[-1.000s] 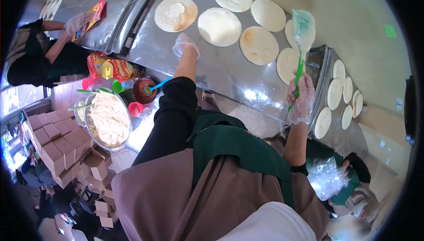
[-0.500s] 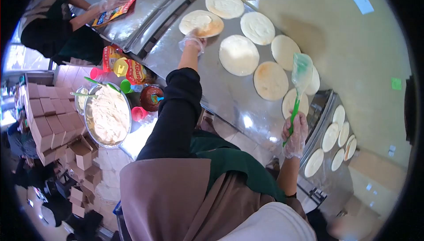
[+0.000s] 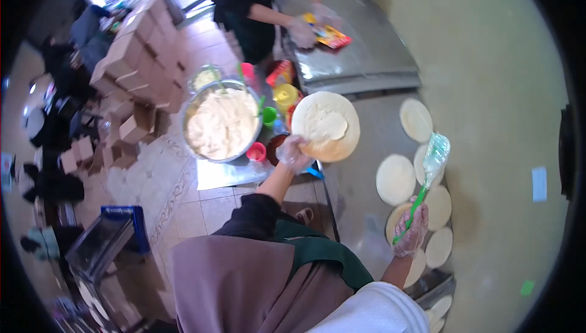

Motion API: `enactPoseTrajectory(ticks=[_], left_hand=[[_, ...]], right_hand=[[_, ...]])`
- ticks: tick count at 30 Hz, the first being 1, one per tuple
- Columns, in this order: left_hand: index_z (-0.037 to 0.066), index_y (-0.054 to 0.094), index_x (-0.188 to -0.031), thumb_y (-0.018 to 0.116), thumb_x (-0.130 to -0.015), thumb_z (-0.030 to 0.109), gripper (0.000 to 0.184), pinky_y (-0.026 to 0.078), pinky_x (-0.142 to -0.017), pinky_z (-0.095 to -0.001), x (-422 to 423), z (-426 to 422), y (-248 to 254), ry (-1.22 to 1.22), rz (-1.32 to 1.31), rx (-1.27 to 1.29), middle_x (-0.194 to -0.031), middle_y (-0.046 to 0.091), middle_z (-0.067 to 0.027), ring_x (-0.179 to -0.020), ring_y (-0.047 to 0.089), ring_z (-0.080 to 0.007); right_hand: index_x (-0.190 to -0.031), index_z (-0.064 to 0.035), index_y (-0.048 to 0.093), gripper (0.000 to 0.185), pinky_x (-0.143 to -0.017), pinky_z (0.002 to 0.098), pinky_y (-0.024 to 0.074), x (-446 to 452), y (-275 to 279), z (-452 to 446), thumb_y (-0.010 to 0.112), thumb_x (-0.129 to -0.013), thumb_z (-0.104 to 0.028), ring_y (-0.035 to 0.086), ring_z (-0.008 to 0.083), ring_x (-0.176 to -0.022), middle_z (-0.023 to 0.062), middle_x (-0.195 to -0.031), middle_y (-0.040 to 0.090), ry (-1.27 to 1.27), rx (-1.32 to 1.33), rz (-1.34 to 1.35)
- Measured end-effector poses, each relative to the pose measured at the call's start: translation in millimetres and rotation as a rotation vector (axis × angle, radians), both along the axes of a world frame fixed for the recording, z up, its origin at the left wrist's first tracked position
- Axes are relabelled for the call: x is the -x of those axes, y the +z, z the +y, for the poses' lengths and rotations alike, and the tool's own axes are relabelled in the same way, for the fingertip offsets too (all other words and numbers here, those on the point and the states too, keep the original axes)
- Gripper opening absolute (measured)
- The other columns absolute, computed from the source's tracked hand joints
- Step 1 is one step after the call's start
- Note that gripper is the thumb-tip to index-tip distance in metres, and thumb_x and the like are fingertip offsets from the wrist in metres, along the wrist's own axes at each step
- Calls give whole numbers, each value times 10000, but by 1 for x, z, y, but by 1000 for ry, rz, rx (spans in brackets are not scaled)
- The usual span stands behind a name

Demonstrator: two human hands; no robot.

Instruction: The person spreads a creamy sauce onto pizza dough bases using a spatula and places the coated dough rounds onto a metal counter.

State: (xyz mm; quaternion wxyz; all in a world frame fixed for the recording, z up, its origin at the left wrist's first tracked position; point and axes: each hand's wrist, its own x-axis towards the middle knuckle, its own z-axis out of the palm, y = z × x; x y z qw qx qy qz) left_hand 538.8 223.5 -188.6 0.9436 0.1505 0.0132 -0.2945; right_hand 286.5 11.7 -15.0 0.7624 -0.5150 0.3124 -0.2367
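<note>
In a clear plastic glove, my left hand point(image 3: 294, 153) grips the lower left edge of a round flatbread point(image 3: 312, 108), held up and tilted towards me. A patch of pale cream point(image 3: 332, 126) lies on it. My right hand point(image 3: 414, 228), also gloved, is closed around the green handle of a spatula point(image 3: 417, 205). Its clear blade, smeared with cream, points away over the steel table's far edge. Below and around that hand lie several flatbreads point(image 3: 395, 179) on the steel table point(image 3: 357, 189).
A metal bowl point(image 3: 259, 130) of cream stands left of the flatbread, near a green cup point(image 3: 269, 115), a red cup point(image 3: 257, 152) and a yellow-lidded container point(image 3: 285, 96). Across the steel surface, a co-worker's gloved hands hold a red-and-yellow packet point(image 3: 332, 37). Cardboard boxes point(image 3: 131, 58) are stacked at left.
My left hand has lifted the flatbread off the steel table and carried it left towards the bowl. The view has turned left. My right hand still holds the spatula.
</note>
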Motion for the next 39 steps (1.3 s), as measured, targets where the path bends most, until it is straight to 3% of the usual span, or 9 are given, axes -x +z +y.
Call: enactPoseTrajectory(ticks=[4, 6, 10, 17, 19, 20, 22, 25, 39], left_hand=[[12, 396, -1351, 568, -730, 222, 678, 348, -1062, -521, 8, 130, 43, 235, -82, 107, -1327, 484, -201, -1224, 464, -363], [16, 380, -1366, 583, -789, 371, 707, 353, -1057, -524, 11, 183, 67, 533, -5, 107, -1324, 485, -198, -1250, 441, -356], [80, 371, -1393, 415, -884, 613, 738, 323, -1081, -514, 11, 285, 84, 1032, -127, -158, -1440, 371, -128, -1306, 378, -338], [82, 377, -1389, 411, -894, 592, 712, 337, -1069, -510, 44, 471, -1, 1106, 172, -246, -1429, 386, -126, -1295, 391, -334], [83, 380, -1388, 409, -897, 585, 703, 342, -1065, -509, 44, 496, -13, 1113, 220, -253, -1425, 391, -125, -1291, 396, -332], [83, 381, -1387, 409, -898, 581, 699, 345, -1063, -508, 41, 502, -20, 1112, 244, -257, -1423, 394, -125, -1289, 398, -332], [84, 383, -1386, 407, -902, 574, 690, 350, -1059, -507, 41, 510, -37, 1109, 275, -269, -1420, 398, -124, -1286, 402, -330], [85, 386, -1384, 405, -906, 564, 677, 357, -1053, -505, 38, 531, -56, 1123, 309, -263, -1414, 406, -123, -1280, 409, -328], [89, 401, -1376, 396, -928, 515, 617, 392, -1025, -496, 32, 530, -45, 1188, 410, -324, -1388, 440, -117, -1254, 440, -317]], right_hand=[[-1070, -73, 503, 224, -356, 187, 287, -61, 5, 25, 456, -990, -277, 360, 38, -439, -22, -652, 428, 177, 1, -7], [-1080, -74, 499, 233, -363, 186, 284, -90, 14, 53, 457, -989, -285, 354, 38, -439, -28, -650, 421, 289, 36, 33], [-1144, -72, 493, 260, -386, 181, 300, -143, 5, 112, 457, -991, -279, 363, 31, -465, -30, -683, 430, 523, 55, 29], [-1161, -76, 497, 246, -444, 177, 332, -237, -64, 235, 467, -985, -244, 382, 42, -509, -35, -740, 442, 876, 183, 147], [-1166, -72, 504, 257, -490, 267, 416, -267, -124, 259, 505, -963, -230, 499, 158, -523, 35, -749, 535, 1036, 583, -161], [-1166, -72, 504, 257, -490, 267, 416, -278, -130, 276, 505, -963, -230, 499, 158, -523, 35, -749, 535, 1049, 581, -139], [-1130, -72, 514, 234, -584, 414, 479, -297, -149, 302, 502, -943, -213, 611, 335, -641, 174, -744, 607, 1100, 1326, 103], [-1008, -6, 536, 256, -717, 539, 469, -322, -170, 350, 423, -935, -224, 607, 449, -831, 247, -853, 629, 1312, 1502, 394], [-961, -4, 583, 220, -737, 503, 515, -337, -268, 436, 434, -892, -150, 638, 426, -859, 269, -898, 632, 1677, 1556, 525]])
